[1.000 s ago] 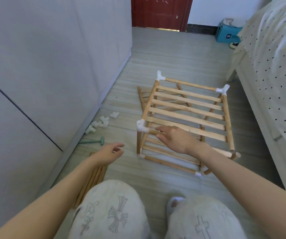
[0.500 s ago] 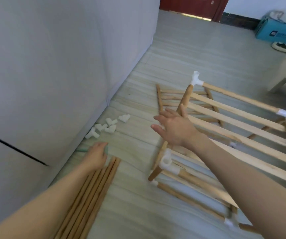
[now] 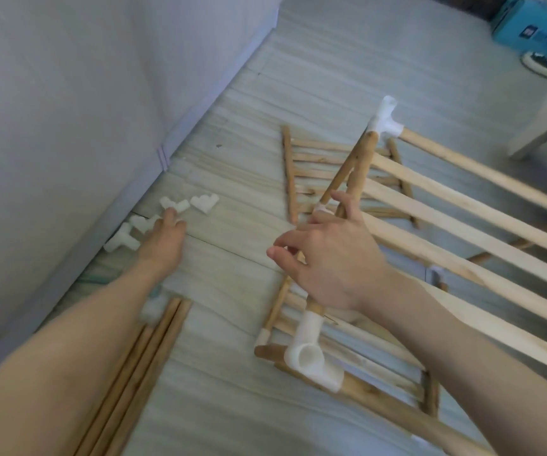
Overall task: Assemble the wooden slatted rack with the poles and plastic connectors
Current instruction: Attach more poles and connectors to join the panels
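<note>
The partly built wooden rack (image 3: 463,209) stands on the floor at the right, with slats between side poles and white plastic connectors at its corners (image 3: 311,357). My right hand (image 3: 328,258) rests on its near left side pole with the fingers spread loosely. My left hand (image 3: 163,238) reaches to the loose white connectors (image 3: 203,203) by the wall, fingertips touching one of them. A bundle of loose poles (image 3: 134,373) lies under my left forearm. A second slatted panel (image 3: 315,159) lies flat behind the rack.
A white cabinet front (image 3: 68,93) runs along the left edge of the floor. A blue box (image 3: 535,28) and a small round dish (image 3: 540,62) sit at the far right. A pale furniture leg (image 3: 535,136) stands beside the rack.
My left hand has moved forward from the pole bundle to the loose connectors. My right hand has stayed over the rack's left side pole. The view has swung closer and further left.
</note>
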Available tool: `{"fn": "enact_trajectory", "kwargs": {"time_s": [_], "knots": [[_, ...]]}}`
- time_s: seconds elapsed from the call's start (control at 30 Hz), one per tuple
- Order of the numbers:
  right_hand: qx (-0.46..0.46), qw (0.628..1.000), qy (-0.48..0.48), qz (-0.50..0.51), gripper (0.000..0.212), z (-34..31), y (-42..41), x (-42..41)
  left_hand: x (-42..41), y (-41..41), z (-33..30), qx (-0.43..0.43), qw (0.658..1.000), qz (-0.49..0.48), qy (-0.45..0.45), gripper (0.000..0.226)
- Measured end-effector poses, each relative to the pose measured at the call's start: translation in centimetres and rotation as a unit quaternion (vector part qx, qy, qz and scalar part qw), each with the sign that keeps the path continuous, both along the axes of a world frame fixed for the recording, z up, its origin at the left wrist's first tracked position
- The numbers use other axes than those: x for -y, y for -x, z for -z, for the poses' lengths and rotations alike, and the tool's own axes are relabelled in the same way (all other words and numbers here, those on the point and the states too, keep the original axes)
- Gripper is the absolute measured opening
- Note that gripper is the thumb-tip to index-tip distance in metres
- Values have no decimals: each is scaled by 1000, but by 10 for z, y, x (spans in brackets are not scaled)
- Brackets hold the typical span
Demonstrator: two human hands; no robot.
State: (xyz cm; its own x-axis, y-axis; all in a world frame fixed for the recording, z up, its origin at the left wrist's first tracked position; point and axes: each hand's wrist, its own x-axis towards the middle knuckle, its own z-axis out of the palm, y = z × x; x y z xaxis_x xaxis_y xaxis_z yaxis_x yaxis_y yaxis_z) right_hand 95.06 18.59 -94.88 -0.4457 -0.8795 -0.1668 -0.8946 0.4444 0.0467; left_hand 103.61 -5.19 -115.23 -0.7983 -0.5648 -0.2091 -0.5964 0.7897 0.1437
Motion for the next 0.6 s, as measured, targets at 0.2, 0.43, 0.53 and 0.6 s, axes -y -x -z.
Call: {"fn": "enact_trajectory", "kwargs": {"time_s": [0.2, 0.43, 0.53, 0.6], "knots": [[2, 1000, 4, 4, 85, -2, -3, 1, -10, -9, -2, -61, 997, -18, -54, 28], [190, 966, 144, 101, 31, -15, -20, -13, -57, -25, -88, -299, 938, -63, -163, 20], [296, 924, 184, 157, 27, -43, -36, -35, -83, -36, -144, -368, 899, -96, -217, 17], [329, 901, 206, 193, 28, -61, -47, -56, -103, -46, -184, -403, 872, -110, -255, 16]]}}
